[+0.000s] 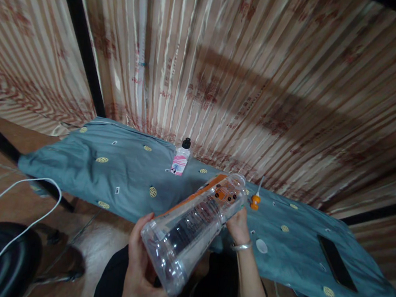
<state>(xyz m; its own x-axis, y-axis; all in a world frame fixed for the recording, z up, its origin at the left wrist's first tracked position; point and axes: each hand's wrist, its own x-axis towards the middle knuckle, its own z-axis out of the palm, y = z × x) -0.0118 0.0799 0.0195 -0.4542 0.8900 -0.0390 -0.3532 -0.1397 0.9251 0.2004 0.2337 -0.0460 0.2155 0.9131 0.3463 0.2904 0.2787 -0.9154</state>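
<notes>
Two bare hands show at the bottom of the head view: the left hand (139,271) and the right hand (237,225). Their fingers (148,219) are uncovered, and details such as the nails are too blurred to tell. The right wrist wears a thin silver-coloured metal bangle (243,245), a smooth, narrow band that catches the light. The long, slim right forearm (253,290) is unclothed down to the picture's lower edge. Only a short stretch of the left wrist is seen. Beneath the arms, a plain black matte garment (112,277) covers the lap or legs. Its cut is lost in the dark.
</notes>
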